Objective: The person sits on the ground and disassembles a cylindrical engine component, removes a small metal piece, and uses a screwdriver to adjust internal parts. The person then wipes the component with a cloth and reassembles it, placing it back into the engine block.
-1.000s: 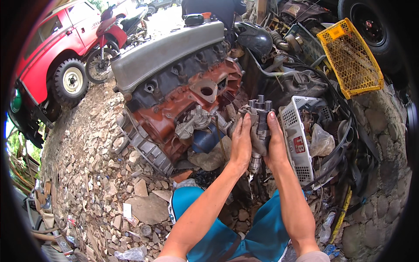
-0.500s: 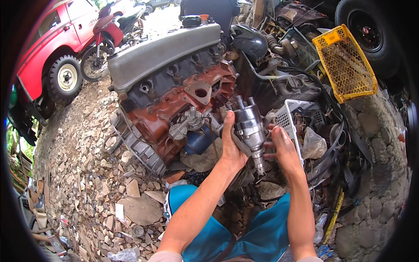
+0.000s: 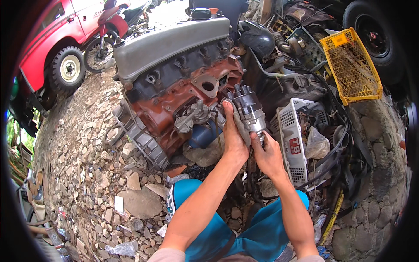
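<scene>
A grey metal distributor [image 3: 249, 111] with dark terminal posts at its top is held up between both hands, just in front of the rust-red engine block [image 3: 174, 107]. The left hand [image 3: 233, 137] is pressed along the distributor's left side with a grey rag [image 3: 241, 126] caught under the palm, its fingers together and stretched up the body. The right hand [image 3: 267, 155] is clamped around the lower shaft of the part, its fingers curled shut on it. A white plastic crate [image 3: 291, 135] lies on its side just right of the hands, and a red and white rectangular label is seen on its lower wall. A yellow mesh crate [image 3: 351, 65] with a small orange tag at its top corner is propped farther right, beside a black tyre [image 3: 376, 32]. A clear plastic bag [image 3: 316, 144] rests against the white crate, among black hoses and belts. The engine is topped by a grey valve cover [image 3: 170, 43], with a blue oil filter [image 3: 203, 134] low on its side. The ground [image 3: 83, 166] is made up of loose broken stones, outdoors, with a red car [image 3: 52, 48] and a red motorbike [image 3: 115, 24] parked at the upper left.
</scene>
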Available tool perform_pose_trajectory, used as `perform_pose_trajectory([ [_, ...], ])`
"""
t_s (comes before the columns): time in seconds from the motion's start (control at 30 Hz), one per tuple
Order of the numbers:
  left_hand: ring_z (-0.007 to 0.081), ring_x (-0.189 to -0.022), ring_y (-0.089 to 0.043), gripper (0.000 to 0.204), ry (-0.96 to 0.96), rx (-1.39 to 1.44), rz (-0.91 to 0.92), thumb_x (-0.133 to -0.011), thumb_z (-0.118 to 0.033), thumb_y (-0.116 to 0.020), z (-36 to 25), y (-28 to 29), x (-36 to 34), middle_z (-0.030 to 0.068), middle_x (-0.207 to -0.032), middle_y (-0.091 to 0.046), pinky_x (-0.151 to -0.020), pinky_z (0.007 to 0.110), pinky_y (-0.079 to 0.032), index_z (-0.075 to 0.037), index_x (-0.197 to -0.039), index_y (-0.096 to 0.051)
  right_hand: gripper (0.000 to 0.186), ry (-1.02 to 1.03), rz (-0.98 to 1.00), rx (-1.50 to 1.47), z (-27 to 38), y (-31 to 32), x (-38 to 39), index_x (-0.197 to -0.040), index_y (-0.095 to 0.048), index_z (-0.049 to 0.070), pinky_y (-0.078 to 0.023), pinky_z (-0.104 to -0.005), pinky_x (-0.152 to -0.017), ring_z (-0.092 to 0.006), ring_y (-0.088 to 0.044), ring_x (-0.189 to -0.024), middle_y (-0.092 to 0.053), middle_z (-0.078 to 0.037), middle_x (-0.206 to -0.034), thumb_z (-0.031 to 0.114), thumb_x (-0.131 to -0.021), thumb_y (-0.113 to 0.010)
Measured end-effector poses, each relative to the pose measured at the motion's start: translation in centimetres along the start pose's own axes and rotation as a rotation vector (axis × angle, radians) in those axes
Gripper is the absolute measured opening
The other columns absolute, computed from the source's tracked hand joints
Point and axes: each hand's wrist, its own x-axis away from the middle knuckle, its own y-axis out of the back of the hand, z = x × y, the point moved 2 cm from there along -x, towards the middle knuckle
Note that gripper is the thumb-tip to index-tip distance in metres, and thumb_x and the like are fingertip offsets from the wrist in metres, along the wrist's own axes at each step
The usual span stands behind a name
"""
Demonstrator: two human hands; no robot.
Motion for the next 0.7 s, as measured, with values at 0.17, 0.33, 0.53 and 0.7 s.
perform_pose_trajectory([
  [0.17, 0.0161, -0.077, -0.065, 0.065, -0.054, -0.025, -0.184, -0.089, -0.067, -0.057, -0.3, 1.1, -0.1, 0.0028, -0.09, -0.066, -0.063, 0.034, -0.054, -0.008, -0.115, -0.061, 0.071, -0.322, 0.278, -0.311, -0.8, 0.6, -0.7, -0.1, -0.06, 0.002, -0.034, -0.0285, -0.042, -0.0126, -0.046, -0.043, -0.05, -0.006, -0.054, 0.068, -0.098, -0.035],
  [0.33, 0.0111, -0.058, -0.062, 0.057, -0.027, -0.097, -0.085, -0.09, -0.063, -0.06, -1.0, 1.3, 0.5, -0.0002, -0.078, -0.064, -0.04, 0.029, -0.045, -0.009, -0.109, -0.062, 0.077, -0.462, 0.415, -0.676, -0.4, 0.8, -0.8, -0.092, -0.057, 0.006, -0.024, -0.0249, -0.033, -0.0108, -0.032, -0.033, -0.04, -0.001, -0.047, 0.077, -0.094, -0.026],
  [0.53, 0.018, -0.113, -0.054, 0.077, -0.143, -0.412, -0.065, -0.088, -0.057, -0.069, -1.1, -0.3, 2.2, 0.0112, -0.124, -0.057, -0.1, 0.032, -0.042, 0.0, -0.133, -0.047, 0.079, -0.482, 0.374, -0.577, -0.2, 0.3, -0.4, -0.087, -0.057, 0.003, -0.029, -0.0263, -0.036, -0.0117, -0.039, -0.037, -0.045, -0.004, -0.051, 0.074, -0.095, -0.026],
  [0.7, 0.0139, -0.102, -0.057, 0.07, -0.069, -0.476, 0.021, -0.087, -0.052, -0.074, -1.3, -0.5, 2.5, 0.0061, -0.115, -0.061, -0.091, 0.031, -0.046, -0.003, -0.131, -0.049, 0.055, -0.255, 0.172, -0.168, -1.3, 0.1, 0.2, -0.098, -0.059, -0.004, -0.045, -0.0376, -0.051, -0.0313, -0.06, -0.054, -0.061, -0.02, -0.068, 0.046, -0.105, -0.036],
])
